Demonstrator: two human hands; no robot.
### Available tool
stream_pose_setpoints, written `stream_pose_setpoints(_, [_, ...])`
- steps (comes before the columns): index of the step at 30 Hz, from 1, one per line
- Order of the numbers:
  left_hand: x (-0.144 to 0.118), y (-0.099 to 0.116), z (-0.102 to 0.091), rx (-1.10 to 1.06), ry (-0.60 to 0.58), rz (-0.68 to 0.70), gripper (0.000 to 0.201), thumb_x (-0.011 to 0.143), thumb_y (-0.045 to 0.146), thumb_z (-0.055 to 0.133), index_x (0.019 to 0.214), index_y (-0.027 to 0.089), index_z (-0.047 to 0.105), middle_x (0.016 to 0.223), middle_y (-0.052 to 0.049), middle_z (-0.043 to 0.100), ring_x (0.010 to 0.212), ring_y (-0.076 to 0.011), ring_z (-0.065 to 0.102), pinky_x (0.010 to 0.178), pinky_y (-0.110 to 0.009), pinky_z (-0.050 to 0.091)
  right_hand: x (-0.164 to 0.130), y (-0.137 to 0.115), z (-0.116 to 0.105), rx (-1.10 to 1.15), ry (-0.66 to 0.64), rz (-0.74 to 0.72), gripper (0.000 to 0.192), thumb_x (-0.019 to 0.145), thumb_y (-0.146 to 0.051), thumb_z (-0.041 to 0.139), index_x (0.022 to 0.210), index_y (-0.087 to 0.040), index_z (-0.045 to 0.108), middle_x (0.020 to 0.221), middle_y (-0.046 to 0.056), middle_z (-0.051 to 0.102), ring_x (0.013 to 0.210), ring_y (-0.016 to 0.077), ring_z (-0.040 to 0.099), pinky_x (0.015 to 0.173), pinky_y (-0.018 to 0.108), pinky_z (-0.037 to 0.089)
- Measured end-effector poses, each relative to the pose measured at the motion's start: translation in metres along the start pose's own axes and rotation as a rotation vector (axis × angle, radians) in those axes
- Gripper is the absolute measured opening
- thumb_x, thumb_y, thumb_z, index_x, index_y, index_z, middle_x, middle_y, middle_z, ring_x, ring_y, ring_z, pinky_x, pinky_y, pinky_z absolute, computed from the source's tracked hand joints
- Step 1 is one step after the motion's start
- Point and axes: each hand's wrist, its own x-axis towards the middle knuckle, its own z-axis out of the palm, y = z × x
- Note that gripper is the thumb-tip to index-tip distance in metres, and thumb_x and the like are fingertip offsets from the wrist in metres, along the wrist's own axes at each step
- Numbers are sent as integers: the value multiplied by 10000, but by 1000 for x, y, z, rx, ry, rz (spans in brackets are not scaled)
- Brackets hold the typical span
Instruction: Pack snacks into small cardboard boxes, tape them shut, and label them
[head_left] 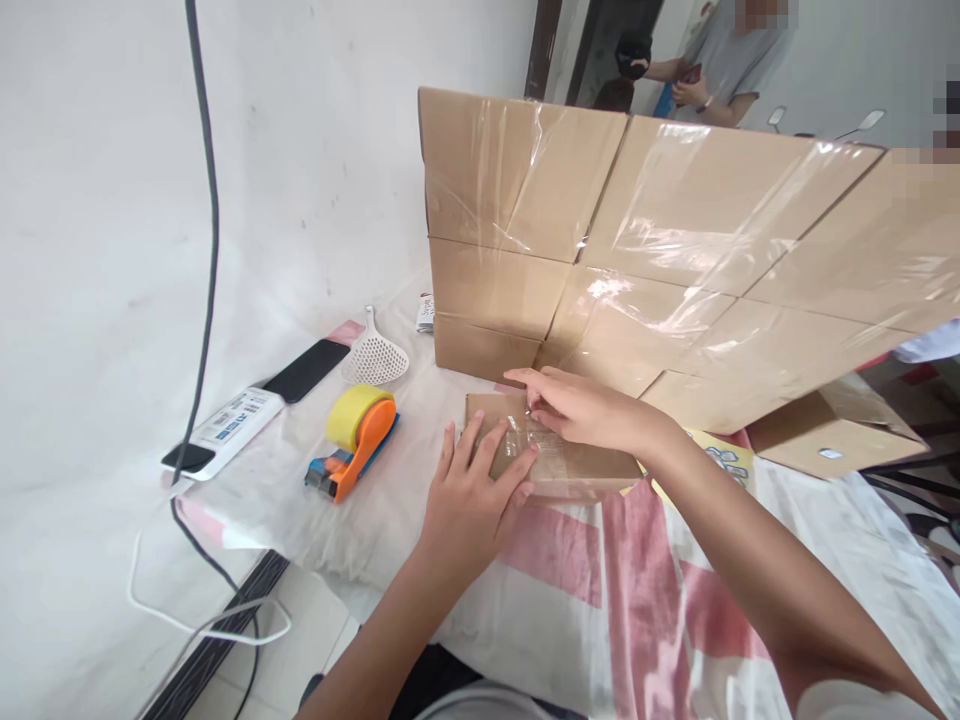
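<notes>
A tape dispenser (352,440), orange with a yellow roll, lay on the plastic-covered table (570,590). Just beyond it sat a white strainer (375,358). Left of the dispenser lay a black phone (306,370), and nearer the edge a power strip (225,425) with a dark cable (206,200) running up the wall. A stack of taped cartons (645,250) rose well to the dispenser's right. Behind it stood a person (724,70).

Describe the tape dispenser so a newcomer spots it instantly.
Start at the tall wall of stacked taped cardboard boxes. Down-left on the plastic-covered table, left of the left hand, lies an orange-and-blue handheld tape dispenser. Its yellow tape roll sets it apart from the neighbouring white plastic strainer.
</notes>
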Motion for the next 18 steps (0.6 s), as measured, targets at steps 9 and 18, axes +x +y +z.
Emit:
stream_pose_setpoints(9, [8,2,11,69,63,-23,359,1006,301,533,1328,276,692,1381,-111,658,1379,-391,534,1154,-632,415,17,-10,20,-443,333,223,905,944,-279,610,1667,-307,67,1352,145,608,1243,362,505,959,518,487])
stream_pose_setpoints(18, [5,19,8,10,84,-109,304,997,321,555,1232,245,732,1410,-94,656,1425,-398,491,1192,-673,321,-6,29,23,119,314,423,955,784,-757,672,1558,-264,409,1546,139,455,1429,396,392,1133,570,387])
